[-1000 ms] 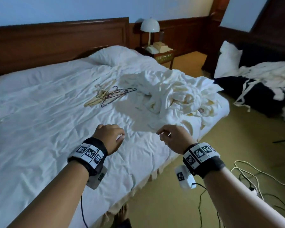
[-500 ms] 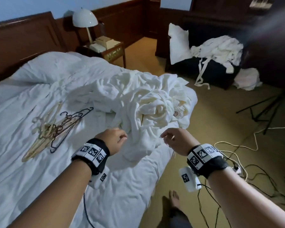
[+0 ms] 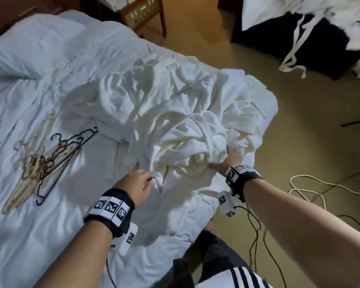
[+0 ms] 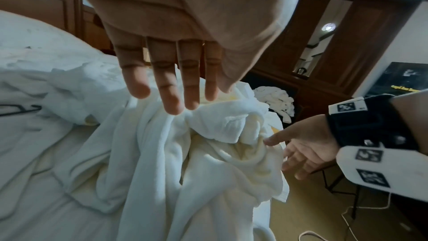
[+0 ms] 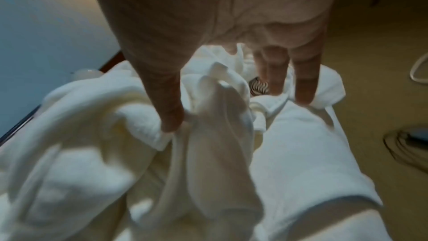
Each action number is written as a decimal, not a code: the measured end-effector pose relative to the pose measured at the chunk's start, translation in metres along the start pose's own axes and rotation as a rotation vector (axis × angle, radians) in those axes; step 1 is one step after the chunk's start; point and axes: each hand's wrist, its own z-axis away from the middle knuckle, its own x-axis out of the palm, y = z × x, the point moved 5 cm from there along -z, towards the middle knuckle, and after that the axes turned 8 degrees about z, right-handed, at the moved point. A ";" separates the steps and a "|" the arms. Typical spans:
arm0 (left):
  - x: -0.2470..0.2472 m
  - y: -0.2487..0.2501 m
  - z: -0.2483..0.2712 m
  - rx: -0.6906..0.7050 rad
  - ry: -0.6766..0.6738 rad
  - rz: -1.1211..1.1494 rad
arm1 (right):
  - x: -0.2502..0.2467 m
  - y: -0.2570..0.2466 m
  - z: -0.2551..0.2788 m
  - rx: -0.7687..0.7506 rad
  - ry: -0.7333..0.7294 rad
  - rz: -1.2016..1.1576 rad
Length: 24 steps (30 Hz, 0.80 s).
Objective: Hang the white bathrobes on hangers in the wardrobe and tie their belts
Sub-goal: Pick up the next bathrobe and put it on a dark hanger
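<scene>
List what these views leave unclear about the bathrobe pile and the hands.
- How many white towelling bathrobes form the pile: folds overlap in the head view.
- Right hand fingertips: sunk among folds; the right wrist view is blurred.
- Whether the left hand touches the cloth.
- Belts: not distinguishable.

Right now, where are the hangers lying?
In the head view the hangers lie in a loose pile on the bed sheet, left of the heap of white bathrobes and beyond the left hand.

Bathrobes (image 3: pixel 181 125): matt nubbly terry cloth (hangers (image 3: pixel 50 154) thin wire).
</scene>
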 end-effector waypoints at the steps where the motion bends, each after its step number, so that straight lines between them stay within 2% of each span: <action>1: 0.004 -0.001 -0.007 -0.016 -0.003 0.020 | 0.004 -0.002 -0.010 0.020 -0.078 -0.049; 3: 0.011 0.002 -0.019 -0.032 -0.030 0.054 | 0.012 -0.013 -0.021 -0.018 -0.248 -0.082; 7: 0.012 0.021 -0.050 -0.009 -0.004 0.002 | 0.001 -0.046 -0.010 -0.293 -0.192 0.039; 10: 0.012 0.044 -0.077 0.008 0.045 -0.101 | -0.002 -0.067 0.022 -0.565 -0.264 0.147; 13: 0.010 0.056 -0.107 -0.038 -0.014 -0.217 | -0.010 -0.072 0.036 -0.754 -0.292 0.221; 15: 0.006 0.057 -0.125 -0.071 -0.085 -0.326 | -0.020 -0.069 0.035 -0.782 -0.291 0.277; 17: 0.003 0.060 -0.133 -0.055 -0.095 -0.378 | -0.032 -0.067 0.029 -0.771 -0.233 0.324; 21: -0.007 0.064 -0.125 -0.018 0.004 -0.342 | -0.046 -0.074 0.021 -0.751 -0.127 0.333; 24: -0.024 0.055 -0.106 -0.043 0.099 -0.224 | -0.055 -0.096 0.025 -0.788 -0.028 0.321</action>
